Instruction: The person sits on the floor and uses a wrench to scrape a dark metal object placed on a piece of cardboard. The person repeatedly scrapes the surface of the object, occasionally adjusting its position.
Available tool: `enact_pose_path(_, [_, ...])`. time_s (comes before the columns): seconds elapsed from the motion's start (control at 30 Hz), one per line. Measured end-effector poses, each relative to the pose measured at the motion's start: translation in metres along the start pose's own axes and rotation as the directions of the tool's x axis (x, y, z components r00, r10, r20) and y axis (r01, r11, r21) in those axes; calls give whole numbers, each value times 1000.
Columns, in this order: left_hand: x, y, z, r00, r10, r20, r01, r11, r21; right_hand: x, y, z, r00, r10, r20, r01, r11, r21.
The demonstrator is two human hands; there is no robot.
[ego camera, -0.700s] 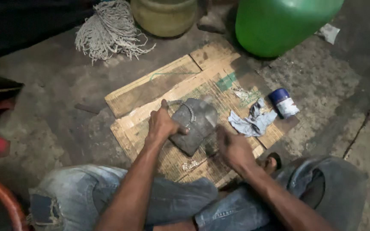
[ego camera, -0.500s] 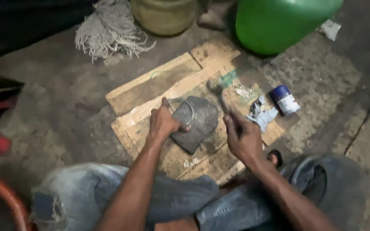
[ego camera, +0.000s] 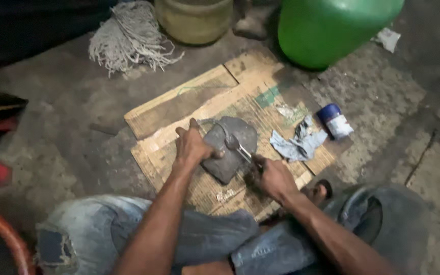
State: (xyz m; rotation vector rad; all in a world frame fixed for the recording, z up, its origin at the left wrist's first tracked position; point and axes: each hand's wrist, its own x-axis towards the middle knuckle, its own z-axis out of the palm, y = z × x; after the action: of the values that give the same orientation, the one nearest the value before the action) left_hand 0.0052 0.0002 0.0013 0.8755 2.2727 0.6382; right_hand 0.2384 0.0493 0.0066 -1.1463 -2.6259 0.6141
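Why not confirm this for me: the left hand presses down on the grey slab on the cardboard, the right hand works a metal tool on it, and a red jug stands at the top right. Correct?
Not quite. In the head view the jug is green, not red. The rest holds: the left hand presses on the grey slab lying on the cardboard, and the right hand works a metal tool on it.

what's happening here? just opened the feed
A person sits on the floor over a flattened cardboard sheet. The left hand presses down on a dark grey, flat piece of material lying on the cardboard. The right hand holds a thin metal tool with its tip on that piece. Beside it lie a crumpled blue-grey rag and a small blue-and-white can. A green container and a mop head sit further back.
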Motion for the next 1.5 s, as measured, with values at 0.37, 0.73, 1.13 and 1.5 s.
enact_pose_path(0.37, [-2,4,-4,999,27,23,-28,998,53,2,-5,-7,995,99,22,-101,992,76])
enact_pose_path(0.73, [7,-7,6,995,92,-37,-90,995,53,6,-3,-12,992,81,-94,-73,993,95])
enact_pose_path(1.13, [1,-3,-2,999,45,-1,-45,998,49,3,-5,-2,958,228,-172,-181,951,251])
enact_pose_path(1.5, [-2,1,-3,999,52,-12,-51,997,55,2,-14,-11,939,279,-200,-215,932,291])
